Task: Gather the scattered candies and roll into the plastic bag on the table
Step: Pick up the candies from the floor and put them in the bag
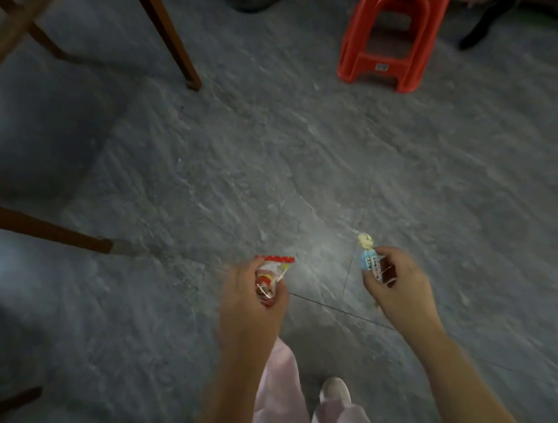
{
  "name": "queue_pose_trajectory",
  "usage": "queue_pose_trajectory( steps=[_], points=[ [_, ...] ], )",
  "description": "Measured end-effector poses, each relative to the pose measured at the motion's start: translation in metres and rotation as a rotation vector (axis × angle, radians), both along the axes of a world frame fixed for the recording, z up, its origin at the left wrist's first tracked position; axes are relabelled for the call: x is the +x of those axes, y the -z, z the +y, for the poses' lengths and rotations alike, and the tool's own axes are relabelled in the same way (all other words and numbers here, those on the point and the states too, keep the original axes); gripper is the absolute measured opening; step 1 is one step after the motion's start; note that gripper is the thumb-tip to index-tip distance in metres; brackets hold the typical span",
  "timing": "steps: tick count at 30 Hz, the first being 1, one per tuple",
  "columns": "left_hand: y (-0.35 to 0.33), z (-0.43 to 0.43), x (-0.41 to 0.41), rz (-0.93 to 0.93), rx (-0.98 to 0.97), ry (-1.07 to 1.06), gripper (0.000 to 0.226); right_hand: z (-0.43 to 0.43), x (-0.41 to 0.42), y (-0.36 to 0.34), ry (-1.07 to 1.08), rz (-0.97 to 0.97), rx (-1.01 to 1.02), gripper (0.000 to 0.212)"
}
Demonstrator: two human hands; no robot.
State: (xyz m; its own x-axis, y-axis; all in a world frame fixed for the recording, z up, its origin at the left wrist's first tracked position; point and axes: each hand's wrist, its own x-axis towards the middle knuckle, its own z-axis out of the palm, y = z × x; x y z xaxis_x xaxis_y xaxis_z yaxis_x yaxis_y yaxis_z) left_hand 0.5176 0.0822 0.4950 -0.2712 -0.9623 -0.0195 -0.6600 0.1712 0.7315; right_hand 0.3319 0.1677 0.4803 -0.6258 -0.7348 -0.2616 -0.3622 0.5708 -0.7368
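My left hand point(246, 304) is closed around red-and-white wrapped candies point(270, 277), with a red dotted wrapper edge sticking out above the fingers. My right hand point(399, 285) grips a light-blue wrapped candy point(370, 262) with dark lettering and a pale yellow twisted end pointing up; a brown piece shows behind it in the palm. Both hands hover over the grey stone floor, about a forearm's width apart. No plastic bag, roll or table top is in view.
A red plastic stool point(399, 23) stands at the upper right. Brown wooden furniture legs point(169, 36) cross the upper left, and another leg point(42, 232) runs along the left. My pink trousers and a white shoe point(334, 391) are below. A thin wire lies on the floor.
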Motion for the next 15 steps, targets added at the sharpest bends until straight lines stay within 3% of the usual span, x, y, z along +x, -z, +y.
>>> queue_pose_trajectory(
  steps=[11,15],
  points=[
    [-0.122,0.062,0.035,0.054,0.052,-0.113,0.031,0.036,0.013,-0.133,-0.131,0.115,-0.162,0.03],
    [-0.152,0.067,0.072,0.029,0.043,-0.118,0.035,0.025,0.041,-0.169,-0.285,0.159,-0.188,0.03]
  ],
)
